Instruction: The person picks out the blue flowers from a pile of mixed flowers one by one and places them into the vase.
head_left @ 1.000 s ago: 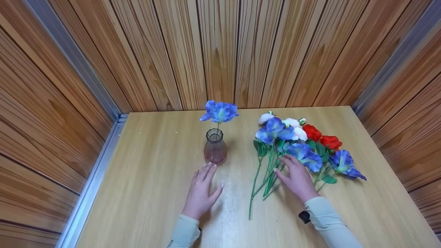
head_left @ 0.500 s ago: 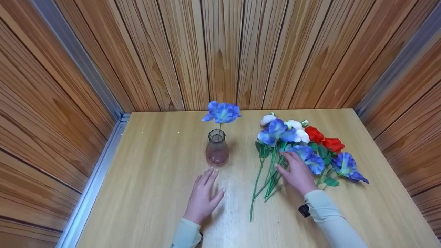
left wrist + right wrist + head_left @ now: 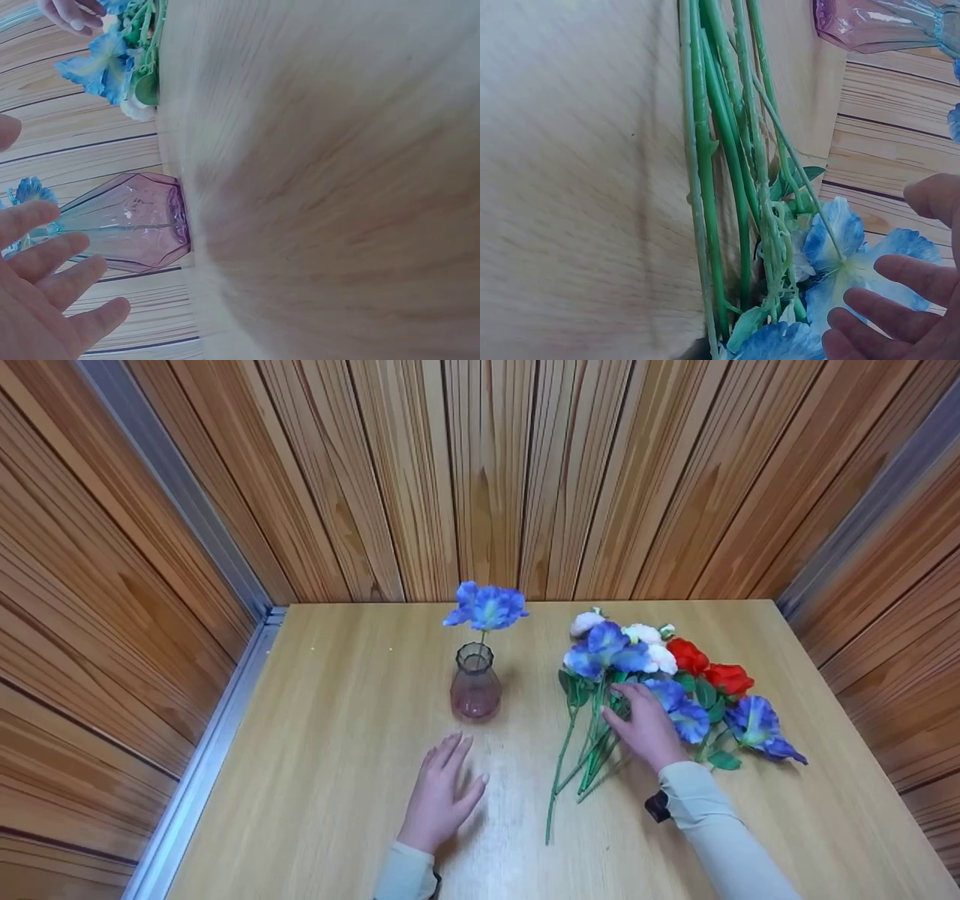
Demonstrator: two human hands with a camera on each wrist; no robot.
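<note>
Pale cloth sleeves [image 3: 724, 840] covered both arms. The left hand [image 3: 439, 799] had its fingers spread out and held nothing. The right hand [image 3: 645, 725] had loose, bent fingers, gripping nothing, right by the green stems [image 3: 708, 172] on the table [image 3: 337, 780]; I could not tell if they touched. The see-through vase [image 3: 476, 697] stood just past the left hand, not touching it, with one blue flower [image 3: 487, 607] in it. Red flowers [image 3: 688, 655] and white flowers [image 3: 660, 660] lay past the right hand, before the wooden wall [image 3: 480, 480].

Head view high, facing forward-down at table [image 3: 337, 780]; wrist views near, tipped sideways, sharing vase [image 3: 150, 244].
</note>
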